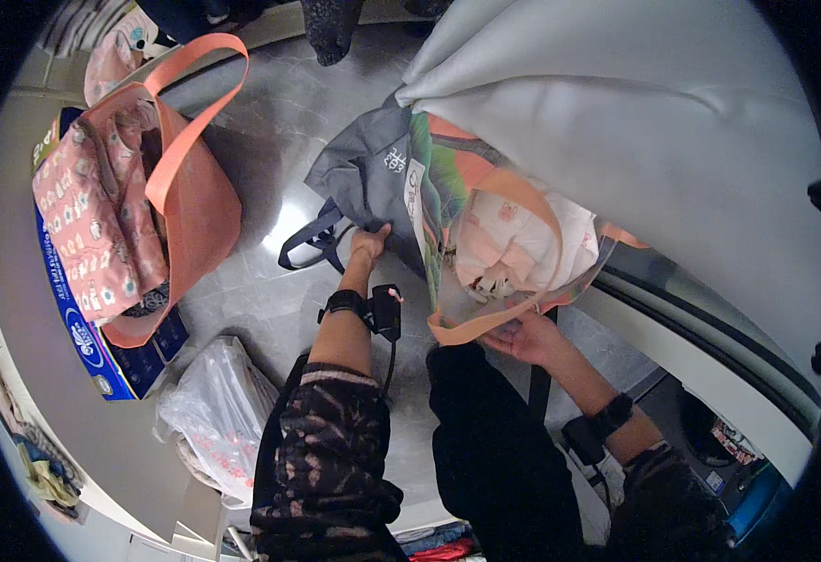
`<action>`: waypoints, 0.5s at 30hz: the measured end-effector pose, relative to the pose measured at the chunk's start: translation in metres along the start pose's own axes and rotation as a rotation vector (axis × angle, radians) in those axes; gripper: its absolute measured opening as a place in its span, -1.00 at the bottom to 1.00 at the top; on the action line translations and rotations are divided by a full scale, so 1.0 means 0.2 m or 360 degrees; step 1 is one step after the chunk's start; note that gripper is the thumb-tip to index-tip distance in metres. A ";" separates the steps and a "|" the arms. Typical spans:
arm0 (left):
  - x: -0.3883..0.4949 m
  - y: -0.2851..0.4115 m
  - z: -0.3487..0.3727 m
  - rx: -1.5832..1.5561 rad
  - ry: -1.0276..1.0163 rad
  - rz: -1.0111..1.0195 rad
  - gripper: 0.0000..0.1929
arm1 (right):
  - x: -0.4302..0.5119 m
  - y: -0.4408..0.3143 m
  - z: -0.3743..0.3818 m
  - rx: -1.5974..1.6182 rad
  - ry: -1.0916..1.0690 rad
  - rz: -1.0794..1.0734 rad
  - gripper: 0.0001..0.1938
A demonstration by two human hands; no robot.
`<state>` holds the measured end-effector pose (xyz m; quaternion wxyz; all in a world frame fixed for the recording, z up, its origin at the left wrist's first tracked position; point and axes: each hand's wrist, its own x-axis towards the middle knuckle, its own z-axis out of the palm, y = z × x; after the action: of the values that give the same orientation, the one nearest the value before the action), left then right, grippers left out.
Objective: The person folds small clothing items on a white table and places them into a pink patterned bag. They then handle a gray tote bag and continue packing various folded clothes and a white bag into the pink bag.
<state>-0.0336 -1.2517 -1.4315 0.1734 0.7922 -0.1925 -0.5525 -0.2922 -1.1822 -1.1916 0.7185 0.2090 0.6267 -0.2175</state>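
Note:
My left hand is at the lower edge of a dark grey fabric bag, its thumb lying on the cloth; whether it grips is not plain. Just right of it stands a patterned green and orange bag with orange strap handles. Folded pale cloth with pink prints lies inside that bag. Below the bag's near rim is my right hand, palm up, touching or close to the rim; its fingertips are partly hidden.
An orange bag with pink printed cloth stands at left beside a blue box. A clear plastic bag sits lower left. A pale grey curtain hangs at upper right, above a track.

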 end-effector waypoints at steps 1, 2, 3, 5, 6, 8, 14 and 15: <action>-0.01 -0.01 0.01 0.0103 0.0025 0.0089 -0.56 | 0.02 -0.02 0.02 0.0019 0.0007 -0.0055 -0.69; -0.04 -0.01 -0.01 0.0236 -0.0003 0.0073 -0.57 | 0.03 -0.04 0.03 0.0048 -0.0031 -0.0090 -0.75; -0.11 0.00 -0.04 0.0442 -0.0020 0.0058 -0.58 | 0.02 -0.06 0.05 0.0017 0.0015 -0.0136 -0.79; -0.29 0.09 -0.16 0.0670 0.0301 0.0407 -0.68 | -0.04 -0.10 0.08 0.0427 0.0101 -0.0076 -0.83; -0.38 0.15 -0.27 0.0676 0.0385 0.0452 -0.72 | -0.09 -0.12 0.09 0.0605 -0.0008 -0.0021 -0.82; -0.59 0.29 -0.56 0.0764 0.0518 0.0504 -0.79 | -0.17 -0.13 0.10 0.0775 -0.0108 0.0029 -0.80; -1.48 0.45 -1.55 0.0920 0.0351 0.0840 -0.76 | -0.27 0.21 0.34 0.0054 0.0199 -0.0150 -0.56; -1.64 0.48 -1.70 0.0923 0.0288 0.0848 -0.76 | -0.36 0.30 0.41 -0.0246 0.0033 -0.0032 -0.49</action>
<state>0.1733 -1.1513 -1.0073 0.0960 0.7761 -0.5230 -0.3389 -0.1989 -1.1760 -1.1084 0.7237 0.1489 0.6511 -0.1735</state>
